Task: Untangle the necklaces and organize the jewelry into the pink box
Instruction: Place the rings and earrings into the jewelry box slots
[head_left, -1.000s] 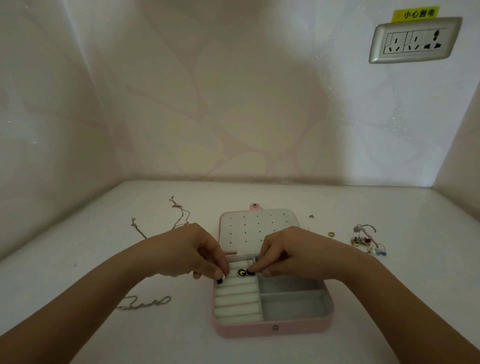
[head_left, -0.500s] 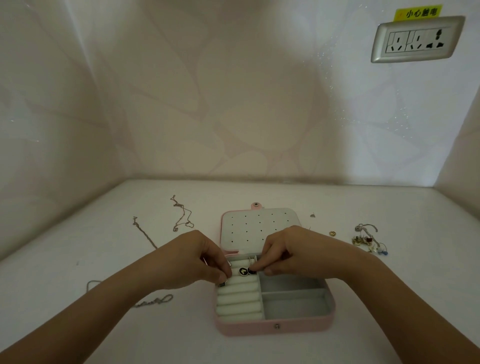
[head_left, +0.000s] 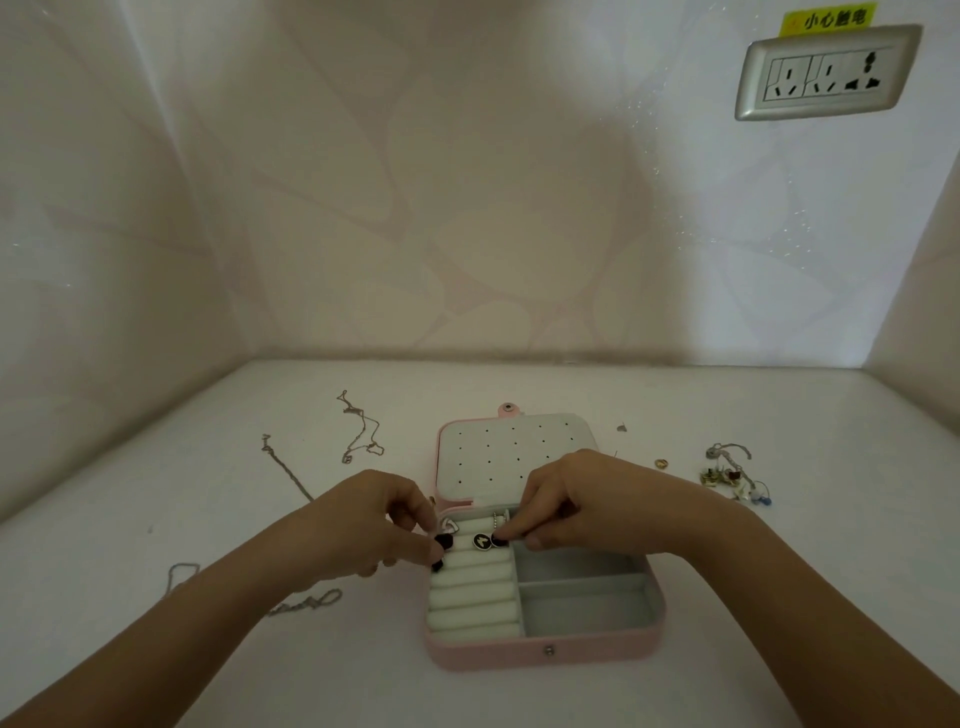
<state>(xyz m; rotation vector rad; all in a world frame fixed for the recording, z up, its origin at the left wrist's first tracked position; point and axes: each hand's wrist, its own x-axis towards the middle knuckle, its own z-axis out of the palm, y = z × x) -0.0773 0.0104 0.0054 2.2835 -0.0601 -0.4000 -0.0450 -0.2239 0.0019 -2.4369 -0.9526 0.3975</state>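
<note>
My left hand (head_left: 374, 519) pinches a small dark piece (head_left: 443, 543) and my right hand (head_left: 587, 501) pinches a round black charm (head_left: 500, 541), both over the ring rolls (head_left: 472, 597) of the open pink box (head_left: 540, 652) beneath them. On the worktop (head_left: 779, 597), loose chains (head_left: 306, 605) lie left of my left hand, a jewelry cluster (head_left: 732, 475) right of my right.

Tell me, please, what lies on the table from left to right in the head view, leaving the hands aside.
thin straight chain → looped chain → pink box → tangled jewelry pile
</note>
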